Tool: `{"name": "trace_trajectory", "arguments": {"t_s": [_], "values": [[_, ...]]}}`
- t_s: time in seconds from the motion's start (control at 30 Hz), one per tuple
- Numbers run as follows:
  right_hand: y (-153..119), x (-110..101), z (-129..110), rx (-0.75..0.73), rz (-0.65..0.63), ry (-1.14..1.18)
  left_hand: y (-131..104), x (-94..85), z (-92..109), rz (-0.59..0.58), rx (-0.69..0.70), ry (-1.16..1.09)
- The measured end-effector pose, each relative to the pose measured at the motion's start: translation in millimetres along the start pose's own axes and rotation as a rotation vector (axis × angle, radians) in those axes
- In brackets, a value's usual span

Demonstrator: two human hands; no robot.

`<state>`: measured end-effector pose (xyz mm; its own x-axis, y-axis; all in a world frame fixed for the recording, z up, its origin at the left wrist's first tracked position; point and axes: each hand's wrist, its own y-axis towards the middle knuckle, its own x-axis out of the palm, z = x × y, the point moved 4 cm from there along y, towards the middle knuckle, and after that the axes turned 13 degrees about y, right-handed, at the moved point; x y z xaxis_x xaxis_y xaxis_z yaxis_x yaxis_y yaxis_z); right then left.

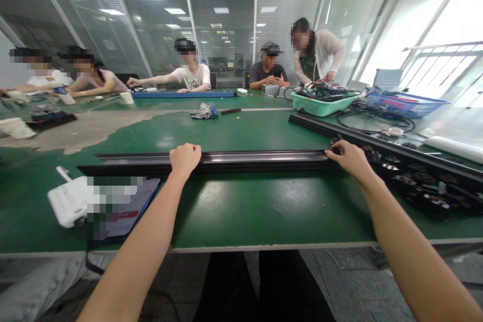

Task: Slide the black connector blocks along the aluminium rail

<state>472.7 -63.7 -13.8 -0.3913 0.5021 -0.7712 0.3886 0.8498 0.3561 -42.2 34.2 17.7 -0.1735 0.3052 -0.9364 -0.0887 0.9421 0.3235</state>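
Observation:
A long black metal profile with a shiny channel lies across the green table in front of me. My left hand is closed over it left of the middle, fingers wrapped on its far side. At its right end, my right hand is closed, thumb and fingers pinched around a small dark piece whose kind I cannot make out. The piece seems to meet the profile's end. Just right of that hand, a black tray holds several small parts.
Another black profile lies slantwise at right. Behind it stand a green basket of cables and a blue basket. A tablet and a white device lie front left. Grey gloves lie farther back. Several people sit or stand beyond.

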Motion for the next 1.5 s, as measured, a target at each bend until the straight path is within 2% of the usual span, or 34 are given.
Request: {"name": "trace_trajectory", "arguments": {"t_s": [0.17,0.5,1.27,1.5], "values": [[-6,6,2,-0.021,0.088,-0.019,0,-0.3,1,0.006,-0.003,0.004],[-3,3,19,0.029,0.148,-0.073,1,-0.2,0,-0.004,-0.005,-0.002],[-1,-9,39,0.106,0.174,-0.093,-1,-0.5,0,-0.005,0.004,0.004],[-3,-20,48,0.193,0.158,-0.171,-1,0.0,0,-0.008,0.004,0.010]]}}
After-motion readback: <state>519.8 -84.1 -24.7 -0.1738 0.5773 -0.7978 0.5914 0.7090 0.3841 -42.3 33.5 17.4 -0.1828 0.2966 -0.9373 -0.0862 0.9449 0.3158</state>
